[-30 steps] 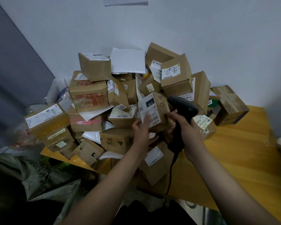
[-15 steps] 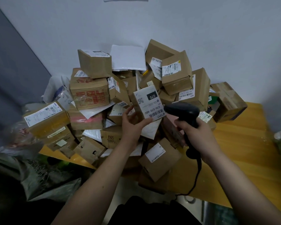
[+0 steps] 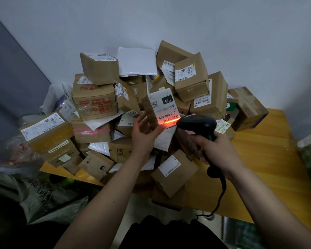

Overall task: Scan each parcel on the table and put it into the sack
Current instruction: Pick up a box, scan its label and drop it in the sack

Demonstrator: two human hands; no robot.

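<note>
While raised: left hand (gripping parcel)

Your scanner hides the right end of the barcode on the held parcel, its cable runs behind your right hand, and the sack left of it is cut off.

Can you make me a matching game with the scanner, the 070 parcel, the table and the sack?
Things:
1. scanner
2. 070 parcel
3. table
4. sack

Descriptions:
A. yellow wood
B. lit by a red line
C. black, in the right hand
D. grey-green, low on the left

Pairs: 1-C, 2-B, 3-A, 4-D
</note>
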